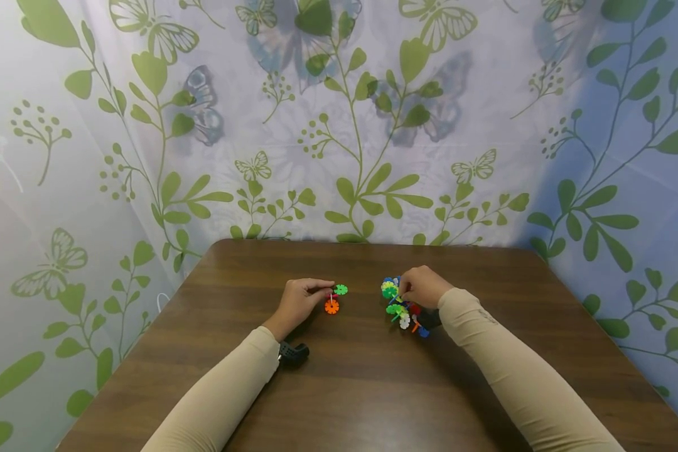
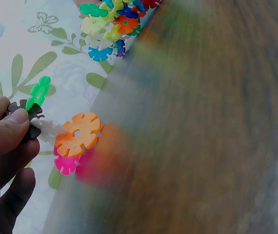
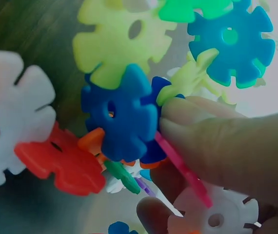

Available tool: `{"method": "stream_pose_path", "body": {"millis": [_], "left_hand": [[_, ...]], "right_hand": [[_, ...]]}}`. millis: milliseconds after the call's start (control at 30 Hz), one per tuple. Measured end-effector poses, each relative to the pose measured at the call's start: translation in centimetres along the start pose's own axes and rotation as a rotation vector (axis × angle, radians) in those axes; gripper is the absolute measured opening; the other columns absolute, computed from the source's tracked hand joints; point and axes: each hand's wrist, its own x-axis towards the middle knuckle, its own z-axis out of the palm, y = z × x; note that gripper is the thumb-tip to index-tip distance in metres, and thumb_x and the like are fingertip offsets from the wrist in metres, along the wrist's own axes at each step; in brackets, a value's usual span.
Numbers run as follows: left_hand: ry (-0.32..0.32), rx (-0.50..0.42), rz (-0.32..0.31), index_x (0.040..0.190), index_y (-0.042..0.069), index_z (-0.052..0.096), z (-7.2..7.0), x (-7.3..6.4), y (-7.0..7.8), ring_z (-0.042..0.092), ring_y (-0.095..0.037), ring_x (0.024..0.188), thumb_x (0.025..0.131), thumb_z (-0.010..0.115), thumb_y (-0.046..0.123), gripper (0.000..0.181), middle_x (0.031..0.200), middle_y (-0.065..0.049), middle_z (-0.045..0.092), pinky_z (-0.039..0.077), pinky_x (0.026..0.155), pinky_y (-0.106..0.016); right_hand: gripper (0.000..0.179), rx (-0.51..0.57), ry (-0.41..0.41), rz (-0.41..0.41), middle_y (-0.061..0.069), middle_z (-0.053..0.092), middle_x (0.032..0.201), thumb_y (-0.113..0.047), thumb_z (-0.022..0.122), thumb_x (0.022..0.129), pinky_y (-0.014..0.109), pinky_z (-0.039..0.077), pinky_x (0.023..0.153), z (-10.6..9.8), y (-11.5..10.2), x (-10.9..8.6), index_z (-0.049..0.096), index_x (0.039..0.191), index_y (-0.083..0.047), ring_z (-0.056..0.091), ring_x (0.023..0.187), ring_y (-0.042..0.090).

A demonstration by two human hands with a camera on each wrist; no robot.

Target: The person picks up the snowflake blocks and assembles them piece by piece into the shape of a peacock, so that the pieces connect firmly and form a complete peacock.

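My left hand (image 1: 299, 302) pinches a dark notched disc (image 2: 34, 128) between thumb and fingers. Joined to that disc is a short chain of plastic interlocking discs: a green disc (image 2: 39, 92), a white disc (image 2: 50, 130), an orange disc (image 2: 91, 127) and a pink disc (image 2: 66, 165). To the right, my right hand (image 1: 426, 287) grips a bigger multicoloured cluster of the same discs (image 1: 394, 309). In the right wrist view its thumb lies against a blue disc (image 3: 124, 134) and a pink disc (image 3: 188, 175). The palm side of the cluster is partly hidden.
Both hands are over a brown wooden table (image 1: 350, 389). A curtain (image 1: 294, 138) with leaves and butterflies hangs behind its far edge. Under the left wrist shows a black wrist-worn device (image 1: 294, 355). A thin white cable (image 1: 159, 301) loops by the left edge.
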Motion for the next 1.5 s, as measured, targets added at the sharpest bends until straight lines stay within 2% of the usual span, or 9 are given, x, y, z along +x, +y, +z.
{"method": "stream_pose_path", "body": {"millis": [467, 800, 1000, 1133, 1500], "left_hand": [[-0.01, -0.004, -0.033, 0.111, 0.006, 0.083, -0.1, 0.0, 0.3, 0.074, -0.009, 0.092, 0.093, 0.082, 0.009, 0.018, 0.103, 0.0, 0.079, 0.061, 0.074, -0.028], [-0.007, -0.001, -0.035, 0.111, 0.01, 0.084, -0.1, 0.0, 0.3, 0.074, -0.007, 0.091, 0.093, 0.082, 0.009, 0.019, 0.104, 0.002, 0.079, 0.061, 0.074, -0.027], [-0.002, -0.013, -0.008, 0.111, 0.009, 0.084, -0.1, 0.0, 0.3, 0.074, -0.009, 0.091, 0.093, 0.082, 0.007, 0.019, 0.104, 0.001, 0.079, 0.061, 0.073, -0.028], [-0.005, -0.01, -0.024, 0.112, 0.009, 0.084, -0.1, 0.0, 0.2, 0.074, -0.006, 0.091, 0.093, 0.082, 0.007, 0.019, 0.104, 0.002, 0.079, 0.061, 0.074, -0.027], [-0.009, -0.006, -0.019, 0.112, 0.005, 0.083, -0.1, 0.1, 0.3, 0.074, -0.009, 0.092, 0.093, 0.082, 0.008, 0.019, 0.104, 0.001, 0.079, 0.061, 0.075, -0.028]], "right_hand": [[0.01, 0.185, 0.082, 0.043, -0.006, 0.072, 0.094, -0.007, 0.079, 0.096, 0.043, 0.058, 0.081, 0.3, 1.4, -0.9, 0.079, 0.091, -0.016, 0.067, 0.087, 0.015], [0.006, 0.287, 0.134, 0.092, -0.003, 0.072, 0.096, -0.014, 0.076, 0.099, 0.055, 0.053, 0.096, 1.2, 2.1, -1.5, 0.078, 0.096, -0.01, 0.069, 0.102, 0.026], [0.006, 0.378, 0.171, 0.079, 0.001, 0.071, 0.098, -0.012, 0.074, 0.101, 0.048, 0.056, 0.093, 2.1, 2.6, -1.6, 0.076, 0.096, -0.008, 0.068, 0.096, 0.022], [0.004, 0.431, 0.19, 0.067, 0.001, 0.072, 0.1, -0.011, 0.073, 0.102, 0.042, 0.057, 0.085, 2.5, 2.7, -1.8, 0.076, 0.098, -0.009, 0.068, 0.094, 0.02], [0.004, 0.482, 0.252, 0.049, 0.005, 0.073, 0.106, -0.008, 0.073, 0.101, 0.039, 0.056, 0.085, 2.8, 3.1, -2.2, 0.076, 0.102, -0.007, 0.069, 0.102, 0.025]]}}
